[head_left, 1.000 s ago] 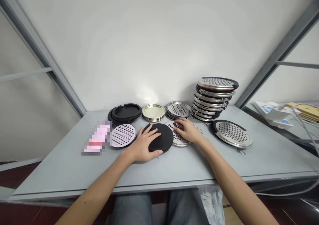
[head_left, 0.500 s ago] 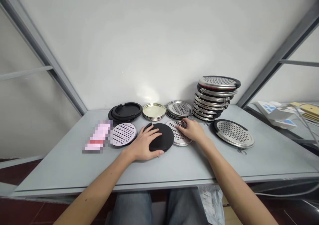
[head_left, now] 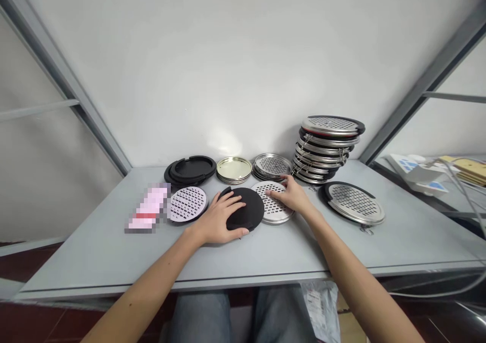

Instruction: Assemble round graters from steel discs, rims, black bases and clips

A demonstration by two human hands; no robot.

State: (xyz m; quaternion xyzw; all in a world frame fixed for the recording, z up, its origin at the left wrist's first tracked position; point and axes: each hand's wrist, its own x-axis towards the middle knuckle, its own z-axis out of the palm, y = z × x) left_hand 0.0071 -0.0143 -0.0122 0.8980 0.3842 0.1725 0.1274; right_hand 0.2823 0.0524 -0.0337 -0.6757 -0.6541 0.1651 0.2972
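My left hand (head_left: 222,217) lies with spread fingers on a black round disc (head_left: 248,210) near the middle of the table. My right hand (head_left: 290,196) is over the right side of a silver perforated disc (head_left: 271,208), its thumb and fingers apart and touching the disc. Left of my left hand is a pale perforated disc (head_left: 189,203) on a dark one. Behind are black rings (head_left: 193,169), a stack of gold-coloured round lids (head_left: 234,168) and a stack of silver perforated discs (head_left: 272,165).
A tall stack of silver and black round pieces with wire clips (head_left: 326,148) stands at the back right. In front of it lies one black-rimmed perforated piece (head_left: 355,202). A blurred pink item (head_left: 150,206) is at left. Metal frame posts flank the grey table (head_left: 125,262).
My right hand has shifted slightly up on the silver perforated disc, and its fingers have moved a little. My left hand stays on the black disc.
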